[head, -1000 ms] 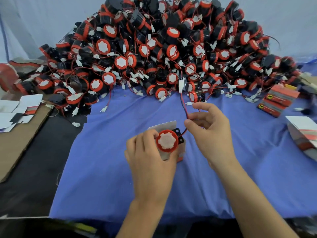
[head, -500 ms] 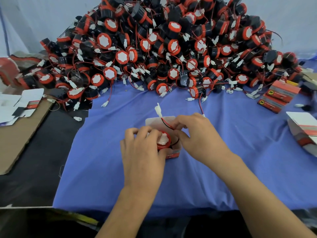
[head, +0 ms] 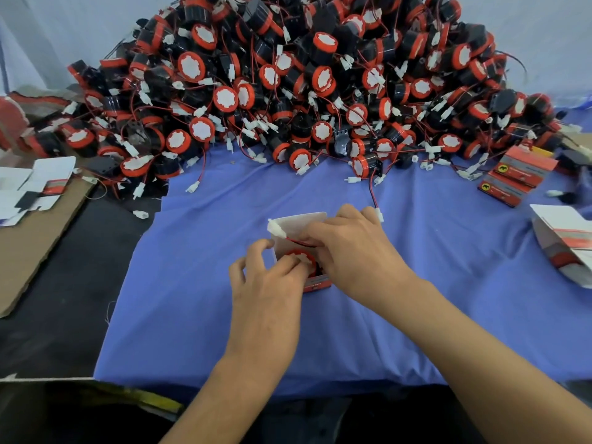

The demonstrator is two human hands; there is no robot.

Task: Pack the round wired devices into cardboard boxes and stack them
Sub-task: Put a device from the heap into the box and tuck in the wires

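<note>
A small open cardboard box (head: 302,221) with a white flap and a red side stands on the blue cloth (head: 198,283). A round red-and-black wired device (head: 301,258) sits in its mouth, white face up. My left hand (head: 266,283) holds the box's left side, fingertips on the device's rim. My right hand (head: 352,251) pinches the device's red-and-black wire, and the white connector (head: 276,229) sticks out over the flap. A big heap of the same devices (head: 304,84) fills the back of the table.
Closed red boxes (head: 515,177) are stacked at the right edge of the heap. An open box (head: 563,241) lies on its side at far right. Flat unfolded boxes (head: 35,184) rest on brown cardboard (head: 38,238) at left. A loose wire with a connector (head: 379,215) lies behind my right hand.
The device has gone from in front of the box down into its opening. My right hand came down with the wire and folded it over the box; the connector now pokes out at the flap.
</note>
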